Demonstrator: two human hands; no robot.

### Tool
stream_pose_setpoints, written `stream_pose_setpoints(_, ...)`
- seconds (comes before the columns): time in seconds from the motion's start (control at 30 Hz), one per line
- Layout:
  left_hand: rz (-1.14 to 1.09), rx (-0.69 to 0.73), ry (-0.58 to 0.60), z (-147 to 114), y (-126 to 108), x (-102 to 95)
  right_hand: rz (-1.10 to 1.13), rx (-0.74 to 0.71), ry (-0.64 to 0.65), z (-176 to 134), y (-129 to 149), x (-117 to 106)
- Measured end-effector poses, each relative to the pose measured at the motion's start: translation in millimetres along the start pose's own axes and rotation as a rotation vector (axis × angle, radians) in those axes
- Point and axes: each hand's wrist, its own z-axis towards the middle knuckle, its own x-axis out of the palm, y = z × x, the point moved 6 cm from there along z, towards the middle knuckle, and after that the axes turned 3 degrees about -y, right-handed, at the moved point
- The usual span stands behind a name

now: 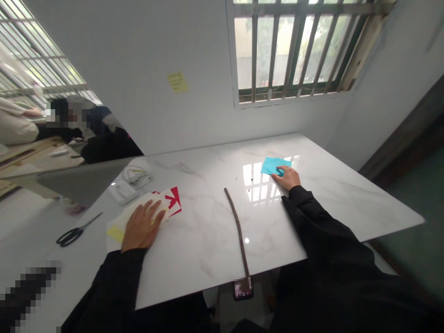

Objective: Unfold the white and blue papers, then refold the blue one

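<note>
Resting: L hand [143, 225] on papers [163, 203], R hand [287, 178] prob. touching blue sheet [274, 165]

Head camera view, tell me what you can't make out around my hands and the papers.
- Paper stack, head view: the left hand covers much of it, so the sheets can't be counted.
- Blue paper: the right hand hides its near corner.
- Yellow note on the wall: writing too small.
- Stick: near end pixelated.

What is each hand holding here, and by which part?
Nothing is lifted. The right hand presses fingertips on the blue paper at its near edge; the left hand lies flat on the paper stack.
</note>
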Motion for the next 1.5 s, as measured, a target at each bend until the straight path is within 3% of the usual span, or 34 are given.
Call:
stream_pose_setpoints(0.1,-0.047,0.084,-0.18,3,-33,-13.0,-0.043,-0.018,0.004,-2,3,-1)
stream_pose_setpoints(0.2,-0.108,0.15,-0.324,7,-83,-15.7,-0.091,-0.018,0.028,-1,6,-1)
stream_pose_setpoints(0.33,-0.196,0.234,-0.319,26,-153,5.8,-0.144,-0.051,0.072,0,8,0)
stream_pose_setpoints(0.47,-0.294,0.228,-0.312,49,-191,39.1,-0.154,-0.072,0.066,0,6,2)
stream_pose_setpoints(0.63,-0.398,0.115,-0.292,54,-189,79.7,-0.143,-0.07,0.044,2,5,1)
stream_pose_setpoints(0.87,-0.429,-0.076,-0.256,47,-170,80.9,-0.025,0.088,-0.177,0,8,-29)
stream_pose_setpoints(0.93,-0.478,-0.121,-0.245,46,-170,80.2,0.038,0.078,-0.295,-2,19,-48)
stream_pose_setpoints(1.03,-0.6,-0.166,-0.218,45,-173,82.8,0.184,-0.077,-0.503,-6,50,-82)
stream_pose_setpoints(1.13,-0.795,-0.246,-0.156,46,-176,89.8,0.445,-0.141,-0.563,-14,82,-93)
stream_pose_setpoints(1.2,-1.01,-0.364,-0.069,46,-175,98.3,0.644,-0.071,-0.488,-20,102,-78)
stream_pose_setpoints(1.33,-1.544,-0.655,0.243,43,-179,117.2,1.071,-0.008,-0.16,-34,148,-18)
stream_pose_setpoints(1.43,-1.703,-0.705,0.336,42,-182,117.0,1.238,0.106,0.078,-44,167,19)
stream_pose_setpoints(1.5,-1.696,-0.68,0.339,43,-183,116.5,1.28,0.136,0.199,-50,172,30)
